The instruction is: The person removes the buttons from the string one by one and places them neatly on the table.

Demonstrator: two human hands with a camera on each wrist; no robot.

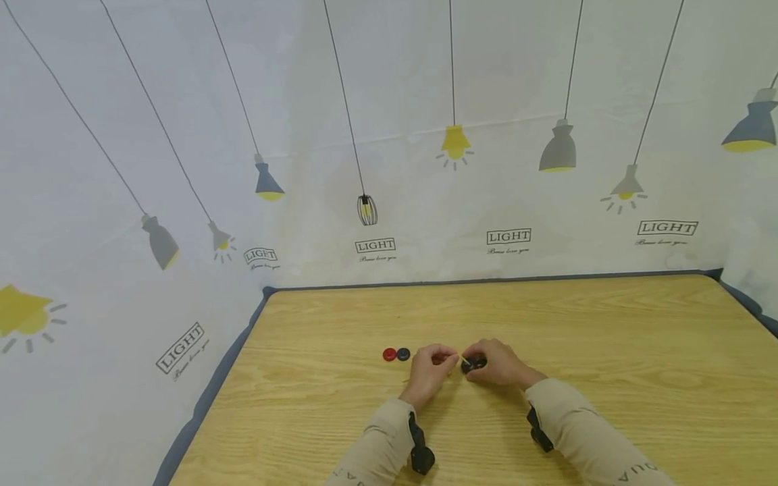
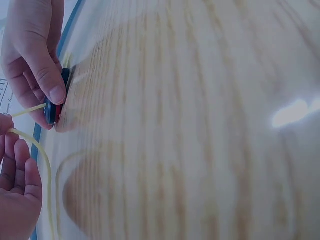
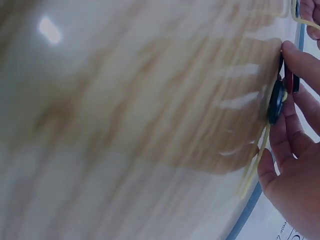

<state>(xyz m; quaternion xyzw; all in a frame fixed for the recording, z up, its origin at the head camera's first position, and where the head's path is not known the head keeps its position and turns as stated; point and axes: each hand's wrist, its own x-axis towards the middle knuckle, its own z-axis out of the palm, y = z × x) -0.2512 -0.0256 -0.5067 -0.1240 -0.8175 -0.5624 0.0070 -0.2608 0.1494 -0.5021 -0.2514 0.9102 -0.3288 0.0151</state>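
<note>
A yellow cord [image 2: 48, 170] is pinched by the left grip [image 1: 430, 370], a little right of center in the lower half of the head view. Right beside that, a dark disc [image 3: 275, 102] and a red disc [image 3: 288, 80] are held between thumb and fingers by the right grip [image 1: 500, 363]; whether they're touching the table [image 1: 292, 405] can't really be told. In the left wrist view, one stretch of cord is strung from the left grip over to the dark disc, and the rest is seen hanging down the left side of the frame. More of the yellow stuff can be spotted below the discs in the right wrist view.

Further out, just left of the left grip in the head view, a loose red disc [image 1: 390, 354] and a loose navy disc [image 1: 403, 354] are parked side by side on the wood-grain tabletop. Beige sleeves [image 1: 385, 435] and black wrist gadgets [image 1: 422, 459] are worn. Behind it all, a white backdrop [image 1: 413, 67] is printed with hanging lamps [image 1: 558, 148].
</note>
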